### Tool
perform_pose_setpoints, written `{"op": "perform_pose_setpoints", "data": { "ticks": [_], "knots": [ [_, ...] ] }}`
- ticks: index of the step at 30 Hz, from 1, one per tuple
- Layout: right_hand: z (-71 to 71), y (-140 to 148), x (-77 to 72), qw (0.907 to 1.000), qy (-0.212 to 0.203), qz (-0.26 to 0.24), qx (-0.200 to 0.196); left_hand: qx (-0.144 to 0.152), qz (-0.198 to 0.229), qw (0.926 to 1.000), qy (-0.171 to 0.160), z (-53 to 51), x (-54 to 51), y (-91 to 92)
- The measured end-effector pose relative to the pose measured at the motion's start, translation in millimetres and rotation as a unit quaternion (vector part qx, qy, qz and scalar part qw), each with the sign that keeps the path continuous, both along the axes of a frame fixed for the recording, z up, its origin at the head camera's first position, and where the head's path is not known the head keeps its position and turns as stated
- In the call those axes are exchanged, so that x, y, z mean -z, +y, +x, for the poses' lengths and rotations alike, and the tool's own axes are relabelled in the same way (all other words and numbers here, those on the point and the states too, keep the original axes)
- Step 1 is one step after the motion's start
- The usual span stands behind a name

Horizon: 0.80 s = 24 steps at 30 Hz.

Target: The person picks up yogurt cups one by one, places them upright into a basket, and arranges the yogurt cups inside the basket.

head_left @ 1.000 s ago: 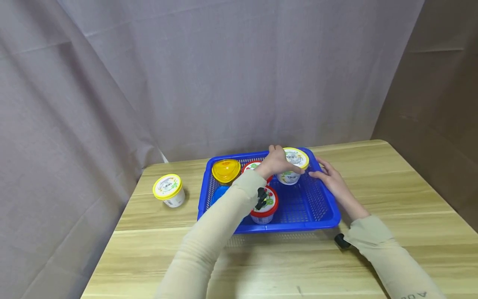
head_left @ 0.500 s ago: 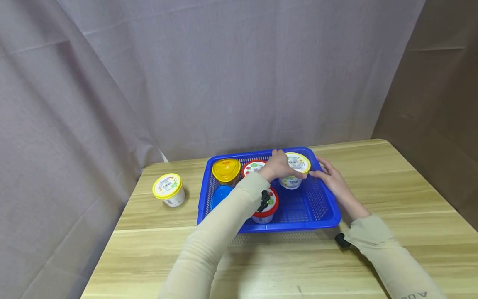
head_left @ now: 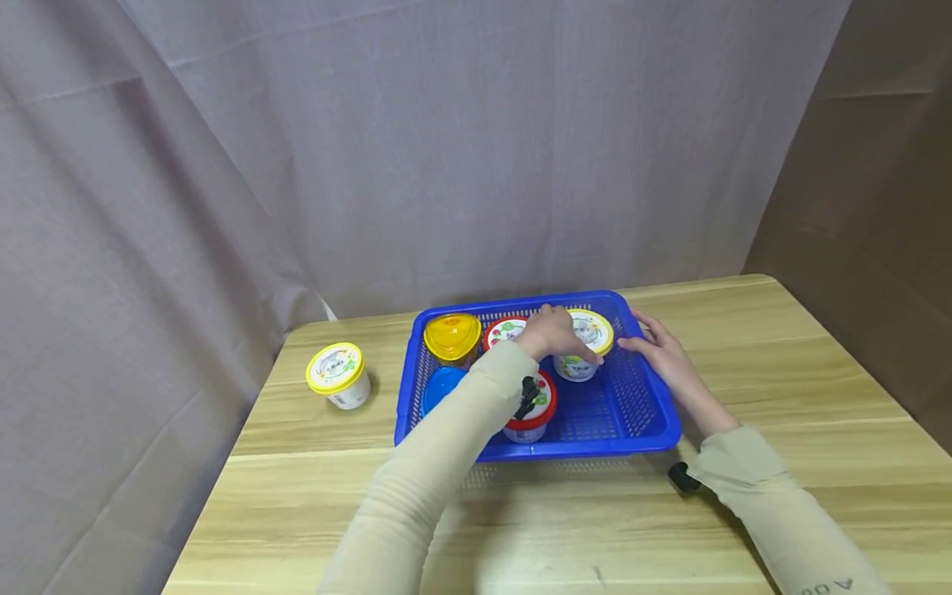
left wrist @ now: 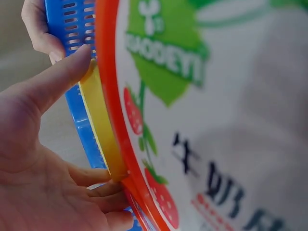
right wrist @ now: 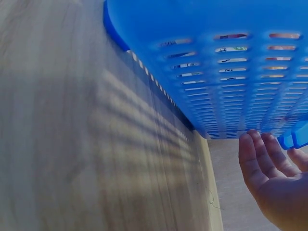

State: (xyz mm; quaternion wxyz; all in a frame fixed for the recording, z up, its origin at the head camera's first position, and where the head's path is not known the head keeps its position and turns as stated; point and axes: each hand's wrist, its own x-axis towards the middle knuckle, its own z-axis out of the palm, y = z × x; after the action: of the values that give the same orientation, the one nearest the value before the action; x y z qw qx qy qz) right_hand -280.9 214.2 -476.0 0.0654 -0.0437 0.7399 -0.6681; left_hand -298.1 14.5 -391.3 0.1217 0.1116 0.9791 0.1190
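Observation:
My left hand reaches into a blue plastic basket and grips a white tub with a yellow lid at its back right. In the left wrist view, thumb and fingers span that yellow lid, and a strawberry-printed tub lid with a red rim fills the foreground. My right hand holds the basket's right side, thumb over the rim. The right wrist view has its fingers against the slotted outer wall.
Two red-lidded tubs, a yellow container and a blue container sit in the basket's left and middle. Another yellow-lidded tub stands on the wooden table, left of the basket. A grey curtain hangs behind.
My left hand has lowered the yellow-lidded tub a little deeper into the basket and slightly toward me. My right hand has stayed at the basket's right side.

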Motion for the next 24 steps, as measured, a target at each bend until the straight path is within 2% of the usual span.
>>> {"op": "perform_pose_setpoints", "data": {
  "ticks": [5,10,13,18,24],
  "knots": [
    [-1.7,1.0,-0.8,0.9998,-0.007,-0.016,-0.004,-0.001,-0.007,1.0,-0.002,0.5,-1.8,-1.1],
    [-2.1,2.4,-0.1,1.0,-0.001,-0.006,-0.003,-0.013,0.013,0.9997,-0.015,2.5,-5.4,-0.8],
    [-3.5,3.5,0.7,1.0,-0.001,-0.008,-0.005,-0.016,0.025,0.9995,-0.014,3.8,-11.6,-0.2],
    [-5.1,5.9,1.1,0.9999,-0.003,-0.002,-0.011,0.003,0.045,0.999,-0.001,7.7,-31.1,0.4],
    [-5.0,9.4,-2.1,0.9999,0.004,0.005,-0.01,0.014,0.108,0.994,0.007,11.4,-68.3,-10.3]
  ]
}}
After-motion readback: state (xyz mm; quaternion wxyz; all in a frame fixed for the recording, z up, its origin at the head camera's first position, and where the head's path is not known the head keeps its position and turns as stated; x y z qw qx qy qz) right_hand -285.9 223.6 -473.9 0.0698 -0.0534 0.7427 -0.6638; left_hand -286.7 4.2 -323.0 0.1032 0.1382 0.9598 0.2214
